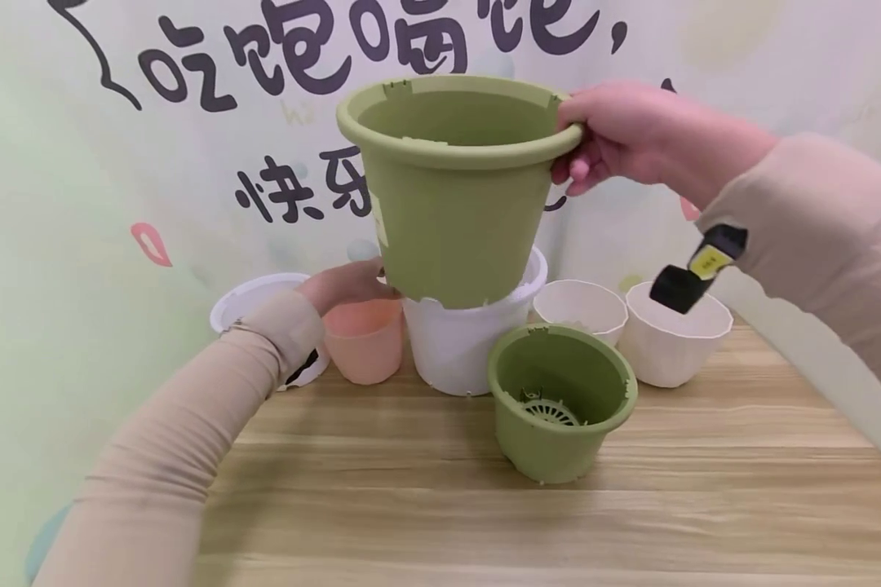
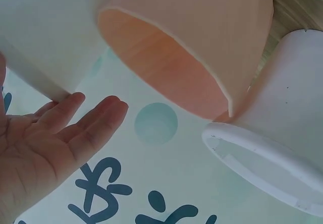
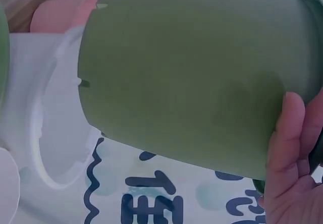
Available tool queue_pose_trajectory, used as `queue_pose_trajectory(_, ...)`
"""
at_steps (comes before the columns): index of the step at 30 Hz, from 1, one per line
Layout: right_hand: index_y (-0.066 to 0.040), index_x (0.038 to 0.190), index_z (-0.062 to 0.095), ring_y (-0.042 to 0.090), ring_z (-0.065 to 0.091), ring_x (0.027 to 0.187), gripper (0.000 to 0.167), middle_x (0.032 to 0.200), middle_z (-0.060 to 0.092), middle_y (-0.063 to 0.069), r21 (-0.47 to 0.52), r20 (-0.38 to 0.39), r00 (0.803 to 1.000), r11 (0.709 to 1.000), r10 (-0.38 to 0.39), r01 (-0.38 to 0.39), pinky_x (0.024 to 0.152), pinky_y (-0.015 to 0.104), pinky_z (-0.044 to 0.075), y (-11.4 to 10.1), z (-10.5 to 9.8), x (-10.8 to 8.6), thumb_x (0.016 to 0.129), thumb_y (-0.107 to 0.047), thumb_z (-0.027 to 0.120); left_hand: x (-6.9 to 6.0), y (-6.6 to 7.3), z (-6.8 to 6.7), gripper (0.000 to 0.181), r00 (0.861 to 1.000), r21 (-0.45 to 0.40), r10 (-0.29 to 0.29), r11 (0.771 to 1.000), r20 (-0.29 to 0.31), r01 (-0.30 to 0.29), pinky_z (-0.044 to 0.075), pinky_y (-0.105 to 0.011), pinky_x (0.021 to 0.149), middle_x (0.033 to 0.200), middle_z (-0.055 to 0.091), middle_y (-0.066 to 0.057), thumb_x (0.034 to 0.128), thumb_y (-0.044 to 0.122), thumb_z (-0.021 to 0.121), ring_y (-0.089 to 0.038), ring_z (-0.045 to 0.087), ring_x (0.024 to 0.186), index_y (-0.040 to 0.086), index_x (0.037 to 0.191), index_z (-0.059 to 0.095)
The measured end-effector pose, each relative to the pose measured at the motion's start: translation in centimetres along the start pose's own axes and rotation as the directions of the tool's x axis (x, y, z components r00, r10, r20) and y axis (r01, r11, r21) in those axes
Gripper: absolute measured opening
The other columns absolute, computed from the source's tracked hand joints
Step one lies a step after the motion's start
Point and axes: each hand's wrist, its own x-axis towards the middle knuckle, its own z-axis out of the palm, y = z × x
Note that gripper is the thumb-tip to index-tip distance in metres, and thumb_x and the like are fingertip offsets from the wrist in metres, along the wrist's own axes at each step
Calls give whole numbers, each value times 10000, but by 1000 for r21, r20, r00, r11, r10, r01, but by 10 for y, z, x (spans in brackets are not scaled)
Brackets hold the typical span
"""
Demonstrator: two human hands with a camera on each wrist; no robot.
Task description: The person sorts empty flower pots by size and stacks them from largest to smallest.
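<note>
My right hand [image 1: 617, 139] grips the rim of a large green flowerpot [image 1: 455, 212], thumb inside and fingers outside. The pot hangs upright above a large white flowerpot [image 1: 448, 346], hiding much of its mouth. In the right wrist view the green flowerpot [image 3: 192, 77] fills the middle, with the white flowerpot's rim [image 3: 35, 108] to its left. My left hand [image 1: 352, 284] holds the white flowerpot's left rim; part of that grip is hidden in the head view. In the left wrist view my left hand [image 2: 50, 148] touches the rim with some fingers extended.
A smaller green flowerpot [image 1: 561, 408] stands in front on the wooden table [image 1: 367, 505]. At left are a pink pot [image 1: 367, 346] and another white pot [image 1: 257, 293]. Two cream pots [image 1: 580, 306] stand at right. A printed cloth [image 1: 191, 163] hangs behind.
</note>
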Motion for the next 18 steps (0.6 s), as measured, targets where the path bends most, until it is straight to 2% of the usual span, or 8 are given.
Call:
queue_pose_trajectory(1, -78, 1049, 388, 145, 514, 415, 148, 636, 604, 114, -6, -24, 1000, 1000, 5, -6, 568, 337, 540, -1, 2, 4, 904, -75, 358, -16, 21, -1, 638, 997, 5, -78, 997, -11, 78, 318, -446, 1032, 1347, 416, -181, 877, 422, 543, -301, 419, 1216, 34, 1338, 333)
queue_pose_trajectory(2, -73, 1040, 394, 144, 515, 413, 135, 628, 605, 109, -8, -48, 999, 1000, 5, -5, 565, 335, 541, -2, 4, 8, 910, -77, 359, -23, 29, -2, 662, 995, 8, -102, 995, -11, 102, 308, -446, 1041, 1369, 383, -198, 886, 437, 522, -314, 390, 1243, 10, 1346, 310)
queue_pose_trajectory(4, -63, 1021, 403, 141, 520, 411, 113, 610, 607, 101, 2, -91, 996, 1000, -3, 3, 557, 327, 540, 0, 9, 14, 917, -73, 360, -26, 34, -3, 712, 989, 3, -146, 989, -5, 146, 293, -437, 1055, 1393, 340, -222, 893, 457, 504, -327, 356, 1270, -38, 1351, 276)
queue_pose_trajectory(6, -63, 1006, 401, 138, 521, 404, 99, 586, 600, 93, 17, -139, 990, 1000, -14, 17, 537, 317, 537, 6, 16, 22, 920, -63, 352, -26, 36, -5, 740, 985, -14, -170, 985, -3, 170, 275, -429, 1068, 1417, 317, -212, 890, 468, 505, -322, 333, 1290, -27, 1379, 254)
queue_pose_trajectory(9, -61, 1046, 377, 132, 522, 392, 137, 568, 579, 79, 38, -201, 979, 999, -29, 37, 517, 305, 533, 21, 27, 34, 915, -42, 342, -26, 37, -4, 732, 985, -27, -174, 984, 1, 174, 272, -424, 1069, 1408, 329, -220, 893, 452, 506, -327, 345, 1280, -40, 1377, 263)
queue_pose_trajectory(12, -46, 1182, 332, 124, 518, 378, 279, 558, 557, 66, 49, -243, 969, 997, -39, 52, 495, 293, 528, 41, 35, 47, 904, -23, 337, -28, 38, -3, 711, 987, -21, -162, 987, -10, 162, 297, -423, 1053, 1365, 379, -226, 892, 430, 516, -325, 390, 1241, -51, 1362, 285)
queue_pose_trajectory(15, -7, 1275, 275, 112, 514, 371, 386, 550, 547, 59, 47, -236, 971, 998, -35, 47, 477, 279, 523, 61, 39, 59, 892, -12, 329, -28, 39, -3, 689, 989, -15, -146, 989, -24, 146, 333, -426, 1026, 1317, 423, -223, 890, 415, 530, -317, 426, 1196, -56, 1343, 311)
queue_pose_trajectory(18, 14, 1193, 310, 103, 512, 365, 314, 534, 545, 58, 43, -211, 977, 999, -11, 21, 461, 260, 513, 78, 41, 68, 880, -9, 322, -26, 39, -4, 690, 989, -27, -143, 989, -25, 142, 335, -432, 1024, 1306, 424, -224, 886, 414, 542, -321, 422, 1195, -65, 1328, 316)
